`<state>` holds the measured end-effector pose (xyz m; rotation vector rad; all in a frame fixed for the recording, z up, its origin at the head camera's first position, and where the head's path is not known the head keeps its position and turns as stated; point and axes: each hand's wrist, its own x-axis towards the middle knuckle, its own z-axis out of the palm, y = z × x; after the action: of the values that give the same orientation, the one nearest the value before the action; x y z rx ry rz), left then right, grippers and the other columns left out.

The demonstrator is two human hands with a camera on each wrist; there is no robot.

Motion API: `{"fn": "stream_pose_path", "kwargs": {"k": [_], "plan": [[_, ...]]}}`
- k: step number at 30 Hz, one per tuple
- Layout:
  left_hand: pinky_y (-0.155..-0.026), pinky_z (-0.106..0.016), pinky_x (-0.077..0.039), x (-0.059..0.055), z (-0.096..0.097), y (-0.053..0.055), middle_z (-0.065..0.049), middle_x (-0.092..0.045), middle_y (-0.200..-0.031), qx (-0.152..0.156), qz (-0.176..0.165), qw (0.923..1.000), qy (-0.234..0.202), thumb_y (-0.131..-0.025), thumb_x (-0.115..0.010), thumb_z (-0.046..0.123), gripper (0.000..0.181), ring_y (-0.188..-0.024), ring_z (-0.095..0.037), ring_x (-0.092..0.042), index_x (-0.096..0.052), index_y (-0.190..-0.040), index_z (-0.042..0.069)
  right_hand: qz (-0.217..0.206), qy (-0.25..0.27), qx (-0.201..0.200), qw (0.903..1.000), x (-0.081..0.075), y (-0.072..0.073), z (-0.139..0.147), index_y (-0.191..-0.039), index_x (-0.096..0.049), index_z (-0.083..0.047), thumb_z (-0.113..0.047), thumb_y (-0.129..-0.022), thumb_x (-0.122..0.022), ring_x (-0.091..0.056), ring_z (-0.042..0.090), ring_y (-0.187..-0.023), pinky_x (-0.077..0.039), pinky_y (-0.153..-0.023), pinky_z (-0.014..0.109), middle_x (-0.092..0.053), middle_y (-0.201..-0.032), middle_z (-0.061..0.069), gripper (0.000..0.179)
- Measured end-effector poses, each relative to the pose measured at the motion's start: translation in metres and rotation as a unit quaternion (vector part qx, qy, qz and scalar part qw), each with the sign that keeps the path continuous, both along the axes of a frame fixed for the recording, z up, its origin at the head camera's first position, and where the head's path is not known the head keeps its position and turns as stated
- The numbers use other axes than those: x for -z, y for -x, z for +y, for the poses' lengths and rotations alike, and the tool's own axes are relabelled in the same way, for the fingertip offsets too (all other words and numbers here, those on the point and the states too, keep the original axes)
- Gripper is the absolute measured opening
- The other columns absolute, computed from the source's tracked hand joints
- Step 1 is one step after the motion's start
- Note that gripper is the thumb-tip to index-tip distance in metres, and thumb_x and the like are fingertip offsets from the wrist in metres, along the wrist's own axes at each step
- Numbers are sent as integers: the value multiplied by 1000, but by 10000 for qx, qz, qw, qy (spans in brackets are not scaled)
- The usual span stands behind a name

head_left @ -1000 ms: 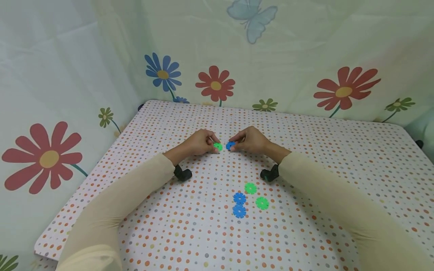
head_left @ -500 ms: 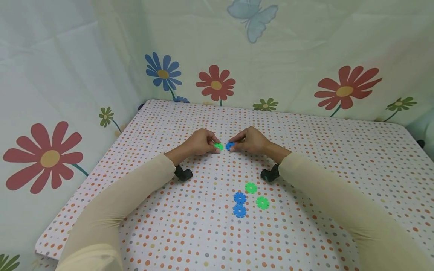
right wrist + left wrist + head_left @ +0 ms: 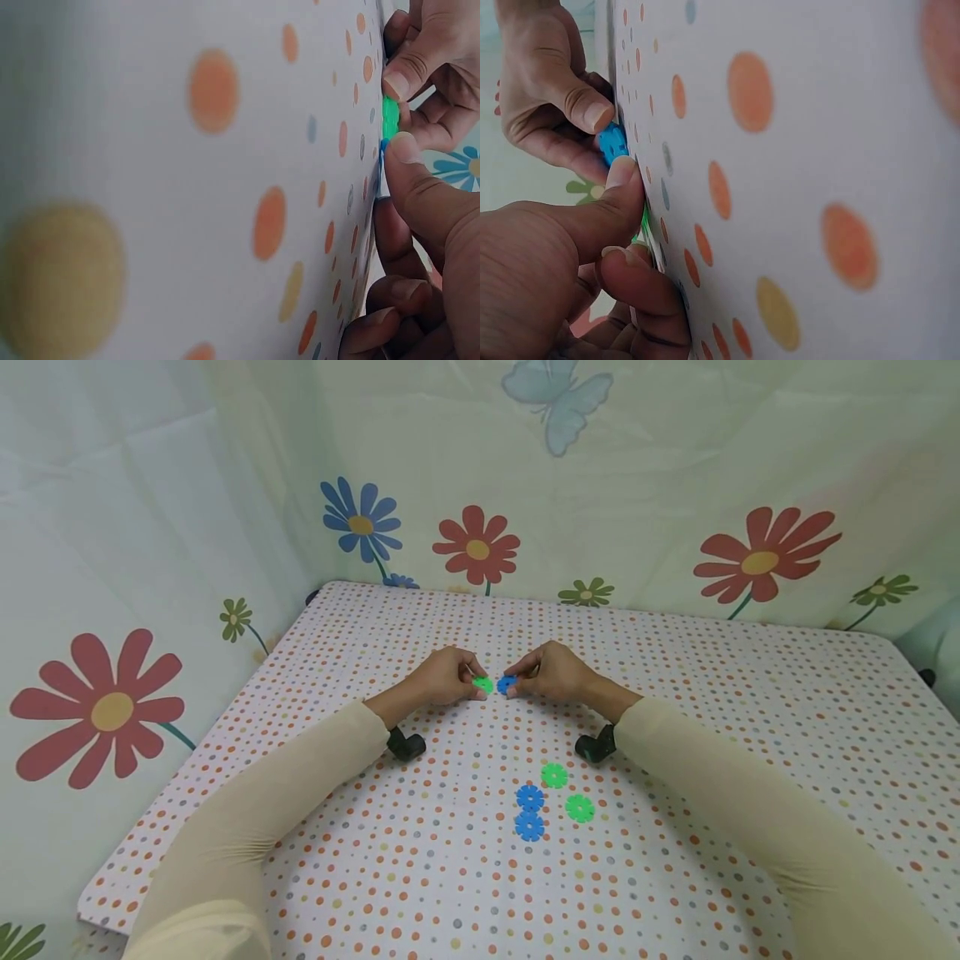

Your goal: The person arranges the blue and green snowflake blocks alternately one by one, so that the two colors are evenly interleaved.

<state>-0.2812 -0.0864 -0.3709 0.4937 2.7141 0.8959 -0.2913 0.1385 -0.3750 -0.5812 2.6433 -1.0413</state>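
My left hand pinches a green notched disc between thumb and fingers, low at the tabletop. Facing it, my right hand pinches a blue notched disc. In the head view a narrow gap separates the two discs. From the left wrist the blue disc shows between the right hand's thumb and fingers, while the left thumb mostly covers the green one. The right wrist view has the green disc in the left hand's pinch, with only a sliver of blue by the right thumb.
Nearer my body lie two green discs, an upper one and a lower one. Left of them, two blue discs touch in a column. The dotted tabletop ends at a flowered curtain.
My right hand has shifted very slightly left with the blue disc, narrowing the gap to the green one. The left hand and the loose discs look practically unmoved.
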Motion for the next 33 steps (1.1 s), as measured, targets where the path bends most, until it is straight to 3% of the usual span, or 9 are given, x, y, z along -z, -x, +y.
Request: {"fn": "stream_pose_path", "kwargs": {"k": [6, 11, 33], "plan": [[-69, -26, -43, 0, 0, -1, -2, -61, -82, 42, -5, 10000, -7, -87, -78, 26, 26, -69, -14, -51, -70, -109, 14, 175, -211, -3, 9996, 0, -2, -3, -108, -77, -12, -28, -81, -82, -63, 11, -78, -46, -66, 24, -75, -103, 7, 32], [-67, -26, -42, 0, -1, -1, -1, -60, -82, 87, -4, 10000, -46, -87, -77, 26, 26, -68, -14, -51, -70, -109, 14, 190, -229, -22, 9996, -2, -5, -3, -108, -77, -12, -28, -82, -82, -58, 12, -70, -41, -60, 25, -74, -97, 6, 31], [-67, -26, -43, 1, -1, 1, -1, -60, -83, 96, 35, 9999, 7, -87, -77, 26, 27, -69, -13, -52, -69, -109, 14, 334, -385, -176, 9985, -3, -7, -8, -108, -77, -13, -30, -84, -80, -57, 15, -72, -43, -63, 27, -70, -93, 5, 30]]}}
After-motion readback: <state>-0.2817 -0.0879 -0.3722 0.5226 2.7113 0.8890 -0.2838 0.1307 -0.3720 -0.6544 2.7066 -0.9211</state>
